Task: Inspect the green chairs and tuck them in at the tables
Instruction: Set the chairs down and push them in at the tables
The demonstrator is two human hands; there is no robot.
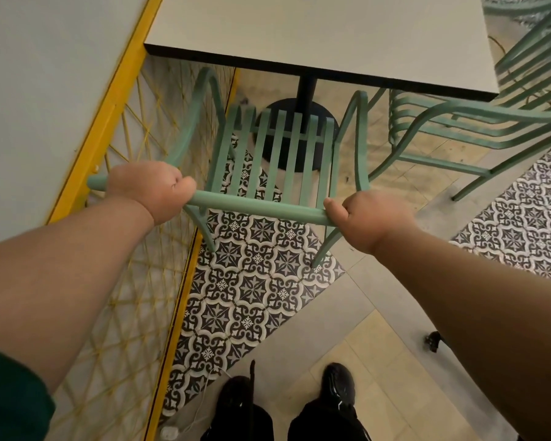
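Green chair [277,154] of slatted metal stands at the near edge of a white-topped table [315,36], its back toward the person and its curved armrests reaching up to the table's dark edge; through the seat slats shows the table's black pedestal base [299,135]. The chair's rear legs rest on black-and-white patterned floor tiles [252,281], and the seat is mostly out from under the tabletop. Both hands hold the round top rail [258,206] of the backrest: the left hand [153,189] is wrapped round it near the left end, knuckles up, and the right hand [363,218] is wrapped round it at the right end, fingers curled over the bar. On the right a second green chair [458,122] stands at the table's side, part of it under the tabletop, and a third green chair [528,43] shows at the upper right corner. Along the left runs a yellow frame [109,116] strung with a yellow cord lattice against a pale wall. A dark green sleeve [10,393] shows at the lower left, and two black shoes [337,383] stand on the floor below the arms
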